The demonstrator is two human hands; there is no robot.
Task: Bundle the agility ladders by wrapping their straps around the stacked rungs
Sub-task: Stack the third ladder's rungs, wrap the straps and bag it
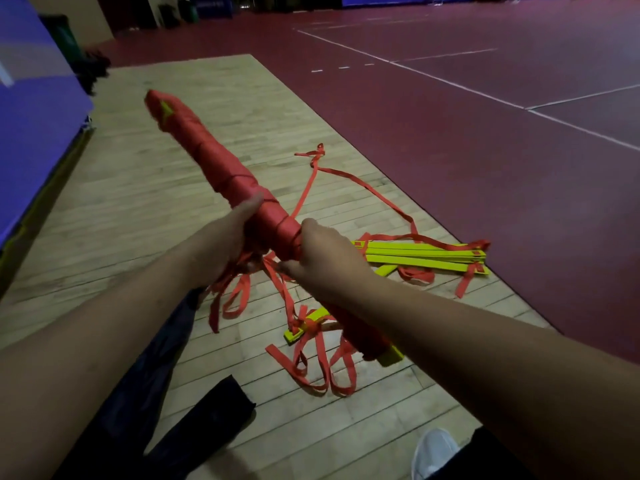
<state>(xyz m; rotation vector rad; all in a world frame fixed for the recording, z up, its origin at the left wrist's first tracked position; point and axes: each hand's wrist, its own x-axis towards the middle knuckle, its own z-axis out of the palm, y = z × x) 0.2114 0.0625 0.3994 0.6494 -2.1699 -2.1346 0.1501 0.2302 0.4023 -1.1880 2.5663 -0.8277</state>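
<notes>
Left hand [235, 237] curls round the bundle [207, 157] at its middle. Right hand [323, 259] clamps over it just beside, thumb down among the loose straps [304, 358]; whether it pinches one I cannot tell. The bundle hangs tilted above the floor [138, 202], its near end low beside a stray rung [304, 327]. Likely trouble: slack lets the last turns slide off, or trailing loops snag that rung or the second stack [426, 258] and drag it. Mat [34, 116] crowds the left, bag [156, 393] and shoe [436, 448] sit near; open room lies right and ahead
</notes>
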